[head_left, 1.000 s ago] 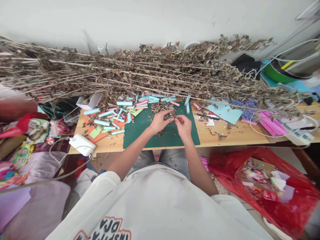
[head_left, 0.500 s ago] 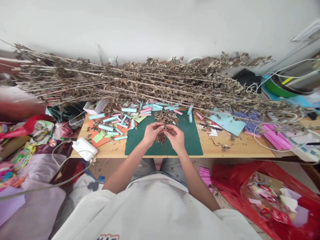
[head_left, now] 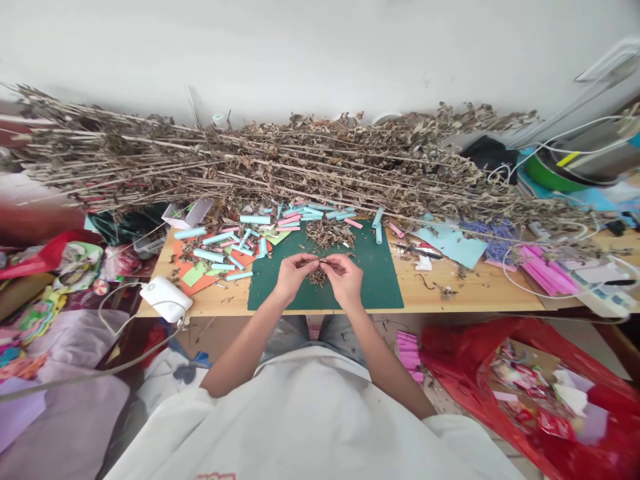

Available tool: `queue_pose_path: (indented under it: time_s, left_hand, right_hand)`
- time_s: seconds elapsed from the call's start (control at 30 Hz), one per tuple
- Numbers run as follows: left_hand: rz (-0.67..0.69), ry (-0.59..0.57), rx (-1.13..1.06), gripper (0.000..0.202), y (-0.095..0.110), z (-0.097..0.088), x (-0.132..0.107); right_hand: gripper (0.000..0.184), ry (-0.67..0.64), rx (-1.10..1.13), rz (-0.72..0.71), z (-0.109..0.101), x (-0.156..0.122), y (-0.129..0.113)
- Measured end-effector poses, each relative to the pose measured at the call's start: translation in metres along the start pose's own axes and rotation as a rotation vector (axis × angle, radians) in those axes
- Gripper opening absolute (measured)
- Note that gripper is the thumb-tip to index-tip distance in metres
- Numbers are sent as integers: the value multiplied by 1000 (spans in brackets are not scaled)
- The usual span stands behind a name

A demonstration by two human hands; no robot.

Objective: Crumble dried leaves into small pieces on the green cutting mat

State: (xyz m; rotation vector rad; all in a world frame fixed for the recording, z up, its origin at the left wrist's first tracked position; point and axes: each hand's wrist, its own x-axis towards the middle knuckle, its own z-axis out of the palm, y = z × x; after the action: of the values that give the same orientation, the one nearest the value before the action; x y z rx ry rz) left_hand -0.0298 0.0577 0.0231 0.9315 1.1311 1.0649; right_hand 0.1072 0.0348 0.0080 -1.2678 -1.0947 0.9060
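Observation:
My left hand and my right hand meet at the fingertips over a green cutting mat. Both are closed in a pinch. What lies between the fingertips is too small to make out, though bits of dried leaf are all about them. Just below the fingertips lies a small heap of crumbled dried leaves. A larger pile of dried leaves sits behind my hands, on the mat's far part.
Long dried leafy stalks span the table's back. Blue and pink paper rolls lie left of the mat on orange paper. A white power bank rests at the left edge. A red plastic bag stands below, right.
Both hands have come slightly toward me, and their fingertips stay together. The view has shifted a little. The leaf piles look much the same.

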Motion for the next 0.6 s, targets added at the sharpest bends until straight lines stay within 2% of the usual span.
queue_pose_path:
  time_s: [0.13,0.27,0.37,0.47,0.6]
  left_hand:
    - [-70,-10,-48,37,0,-3,-4]
    - [-111,-55,-73,38,2,-1,-7]
    - [-69,-53,-68,35,1,-2,-7]
    - [-29,-42,-26,33,-3,-4,-5]
    - [-23,-23,-33,32,-4,-6,-4]
  right_hand:
    - [12,-46,-83,-89,0,-4,-1]
    - [15,-68,-119,-77,-1,-6,-2]
    - [20,-76,-104,-93,-2,-5,0]
    - [18,-98,-129,-118,-4,-3,1]
    - [18,-136,-92,-50,-7,-2,-1]
